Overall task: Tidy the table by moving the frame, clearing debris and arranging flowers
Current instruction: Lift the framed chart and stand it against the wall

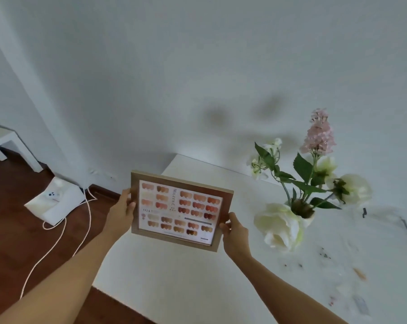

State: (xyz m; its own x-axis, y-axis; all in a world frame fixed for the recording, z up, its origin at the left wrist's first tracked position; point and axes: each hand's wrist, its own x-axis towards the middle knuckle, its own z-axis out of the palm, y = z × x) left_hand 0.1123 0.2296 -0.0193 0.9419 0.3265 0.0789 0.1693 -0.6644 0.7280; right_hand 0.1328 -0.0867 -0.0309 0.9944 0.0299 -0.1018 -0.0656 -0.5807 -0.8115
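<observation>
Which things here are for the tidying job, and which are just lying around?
For the job:
- frame, held by the left hand and right hand
- flowers in the vase
- debris on the white table

Just lying around:
- white cable on the floor
- white bag on the floor
- small side table at the far left

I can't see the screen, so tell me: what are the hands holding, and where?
The wooden frame, gripped by its two opposite side edges: left hand on one, right hand on the other.
</observation>
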